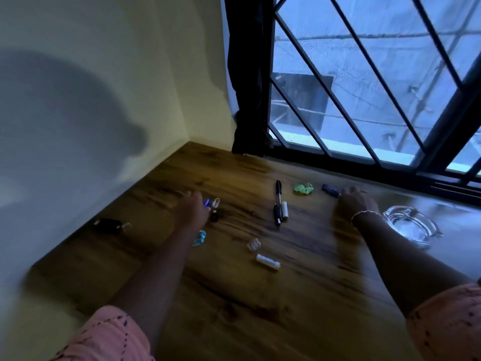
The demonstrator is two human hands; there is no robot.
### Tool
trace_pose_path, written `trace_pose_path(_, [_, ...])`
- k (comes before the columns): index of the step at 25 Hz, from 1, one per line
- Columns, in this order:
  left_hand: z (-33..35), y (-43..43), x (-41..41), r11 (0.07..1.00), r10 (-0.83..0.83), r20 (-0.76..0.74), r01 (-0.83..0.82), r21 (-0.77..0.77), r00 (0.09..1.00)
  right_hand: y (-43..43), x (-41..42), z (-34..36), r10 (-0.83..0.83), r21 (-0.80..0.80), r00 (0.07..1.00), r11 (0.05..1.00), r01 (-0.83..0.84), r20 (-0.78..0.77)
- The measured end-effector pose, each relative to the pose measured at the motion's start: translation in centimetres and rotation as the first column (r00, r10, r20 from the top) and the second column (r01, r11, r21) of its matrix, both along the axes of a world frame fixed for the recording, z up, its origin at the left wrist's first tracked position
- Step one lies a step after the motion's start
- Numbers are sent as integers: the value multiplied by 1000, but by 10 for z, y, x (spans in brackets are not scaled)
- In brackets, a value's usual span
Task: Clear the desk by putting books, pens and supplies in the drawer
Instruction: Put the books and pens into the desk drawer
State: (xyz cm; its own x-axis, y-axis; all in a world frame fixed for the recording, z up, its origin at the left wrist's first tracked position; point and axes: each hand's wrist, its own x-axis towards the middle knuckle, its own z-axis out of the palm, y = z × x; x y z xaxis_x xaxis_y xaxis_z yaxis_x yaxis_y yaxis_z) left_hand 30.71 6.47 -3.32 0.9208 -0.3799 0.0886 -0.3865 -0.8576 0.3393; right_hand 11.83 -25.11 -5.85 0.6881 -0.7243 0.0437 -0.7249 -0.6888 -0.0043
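Observation:
Small supplies lie scattered on a wooden desk [260, 308]. My left hand [192, 208] reaches over a cluster of small items: a blue piece [206, 203], a white clip [216, 202] and a dark bit [214, 217]. Whether it holds any of them is blurred. My right hand [356, 201] lies with fingers bent down beside a dark blue object [330, 190]. Between the hands lie a black pen [278, 201], a white tube [284, 209] and a crumpled green wrapper [303, 188]. Nearer me sit a white cap [253, 244] and a white marker [267, 261].
A clear glass ashtray [411, 225] stands right of my right wrist. A black plug adapter [109, 225] lies by the left wall. A teal scrap [200, 238] peeks from under my left forearm. A barred window [364, 87] and dark curtain [247, 87] back the desk.

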Motion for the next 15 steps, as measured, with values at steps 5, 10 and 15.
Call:
trace_pose_path(5, [-10,-9,9,997,39,-64,-35,69,997,-2,7,0,-114,60,990,992,109,86])
trace_pose_path(10, [-17,-16,19,993,77,-159,-61,98,984,22,48,26,-263,310,887,939,147,379])
trace_pose_path(15, [-13,-14,25,995,85,-87,-81,52,993,76,101,28,-130,431,966,902,22,222])
